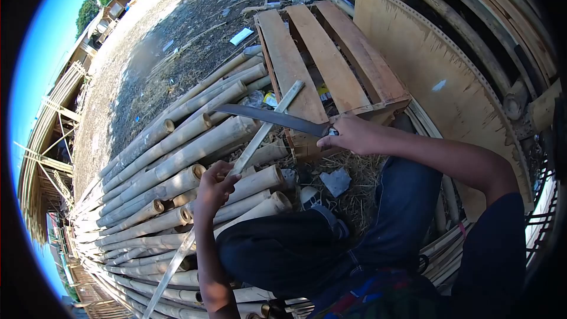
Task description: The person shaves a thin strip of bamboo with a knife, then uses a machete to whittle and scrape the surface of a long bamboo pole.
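Note:
My right hand (pixel 353 134) is closed round the handle of a long dark blade (pixel 269 116), which points left. The blade crosses over a pale split bamboo strip (pixel 257 145) near the strip's upper end. Around the strip, lower down, the fingers of my left hand (pixel 217 186) are closed. The strip runs slantwise from above the wooden crate's edge down to the bottom left. Whether the blade touches the strip cannot be told.
A slatted wooden crate (pixel 301 62) stands ahead. Many bamboo poles (pixel 195 147) lie stacked at the left. A plywood sheet (pixel 437 88) is on the right, and a grey stone (pixel 336 182) lies near my feet.

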The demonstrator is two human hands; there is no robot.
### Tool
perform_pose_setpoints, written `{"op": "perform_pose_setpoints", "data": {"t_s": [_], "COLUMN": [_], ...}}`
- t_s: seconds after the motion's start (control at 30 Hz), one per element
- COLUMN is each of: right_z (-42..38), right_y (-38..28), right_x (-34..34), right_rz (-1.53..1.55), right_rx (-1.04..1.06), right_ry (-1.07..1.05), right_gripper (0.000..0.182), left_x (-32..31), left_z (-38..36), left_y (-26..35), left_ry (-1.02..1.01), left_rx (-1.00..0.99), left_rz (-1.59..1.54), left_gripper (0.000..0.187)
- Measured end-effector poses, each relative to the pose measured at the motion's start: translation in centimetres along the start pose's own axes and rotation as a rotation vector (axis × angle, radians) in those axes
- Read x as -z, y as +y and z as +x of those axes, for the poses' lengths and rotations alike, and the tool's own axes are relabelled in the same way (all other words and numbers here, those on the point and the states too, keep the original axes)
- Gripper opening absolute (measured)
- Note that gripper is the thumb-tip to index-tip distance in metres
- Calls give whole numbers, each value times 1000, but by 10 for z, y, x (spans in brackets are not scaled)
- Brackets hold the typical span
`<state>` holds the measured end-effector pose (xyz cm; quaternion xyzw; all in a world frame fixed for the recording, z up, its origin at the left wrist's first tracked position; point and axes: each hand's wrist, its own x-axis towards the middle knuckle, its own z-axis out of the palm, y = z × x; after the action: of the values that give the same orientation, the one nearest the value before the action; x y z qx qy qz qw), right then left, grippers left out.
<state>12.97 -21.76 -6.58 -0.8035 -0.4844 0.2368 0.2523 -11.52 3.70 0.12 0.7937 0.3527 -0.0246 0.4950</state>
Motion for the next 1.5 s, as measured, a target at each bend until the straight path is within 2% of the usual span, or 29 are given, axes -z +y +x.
{"op": "perform_pose_setpoints", "data": {"t_s": [0.03, 0.1, 0.17, 0.2, 0.3, 0.37, 0.43, 0.47, 0.53, 0.57, 0.63, 0.67, 0.7, 0.77, 0.8, 0.83, 0.9, 0.97, 1.03, 1.07, 1.17, 1.23, 1.3, 1.37, 1.43, 1.47, 1.5], "right_z": [0, 4, -3, -2, -7, -14, -16, -14, -9, -7, -4, -2, -3, -9, -11, -14, -17, -11, -4, -2, -8, -11, -9, -4, -2, -4, -6], "right_y": [5, 13, -19, -13, -11, -19, -25, -25, -24, -22, -11, -5, -7, -11, -16, -22, -38, -28, -9, 1, -15, -30, -25, -17, -3, 2, -2], "right_x": [-2, -3, 35, 37, 32, 30, 26, 21, 10, 11, 17, 25, 27, 30, 28, 28, 28, 27, 27, 27, 24, 26, 19, 25, 31, 31, 31], "right_rz": [3, 39, 218, 374, 435, 435, 277, 271, 21, 21, 195, 245, 240, 438, 546, 548, 335, 271, 351, 471, 561, 511, 146, 164, 458, 601, 593], "right_rx": [1, 154, -454, -458, -470, -477, -343, -346, 15, 20, -187, -439, -434, -433, -444, -455, -331, -285, -448, -455, -492, -473, -82, -136, -506, -528, -525], "right_ry": [-3, -37, -144, -72, -11, -30, -134, -148, -152, -163, -93, -117, -122, -43, -113, -115, -282, -313, -138, -58, -75, -113, -193, -247, -47, 1, 3], "right_gripper": [69, 63, 60, 58, 65, 61, 60, 60, 60, 60, 62, 62, 62, 61, 59, 59, 62, 63, 63, 65, 67, 67, 65, 64, 65, 62, 62], "left_x": [0, -2, 0, 1, 3, 4, 0, -1, -1, -2, -2, -1, -1, -2, -1, 0, -1, -2, -2, -3, -2, -2, -2, 0, 2, 3, 4], "left_z": [-2, -8, -12, -12, -11, -8, -8, -9, -11, -11, -14, -15, -16, -15, -13, -11, -8, -9, -14, -17, -15, -9, -7, -14, -19, -19, -18], "left_y": [1, 4, 0, -1, 5, 4, 9, 12, 12, 10, 6, 4, 5, 12, 15, 17, 13, 8, 8, 10, 15, 14, 9, 4, 3, 4, 5], "left_ry": [1, 4, 1, -2, -10, -9, -28, -13, -3, 2, 8, 9, 15, 17, 13, -6, -36, -7, -7, 3, 7, -30, -35, -34, -5, 2, 0], "left_rx": [4, 36, 39, 25, 16, 11, 39, 33, 28, 38, 22, 17, 19, 3, 6, 20, 43, 27, 53, 34, -1, 16, 19, 36, 34, 26, 30], "left_rz": [2, 12, -9, -40, -4, 3, -12, 25, 71, 66, 48, 22, 16, 58, 52, 55, 59, 67, 68, 65, 50, 46, 46, 51, 8, 2, 13], "left_gripper": [26, 26, 26, 26, 27, 28, 28, 28, 30, 30, 32, 32, 32, 32, 32, 31, 31, 30, 30, 31, 32, 32, 32, 32, 31, 31, 31]}}
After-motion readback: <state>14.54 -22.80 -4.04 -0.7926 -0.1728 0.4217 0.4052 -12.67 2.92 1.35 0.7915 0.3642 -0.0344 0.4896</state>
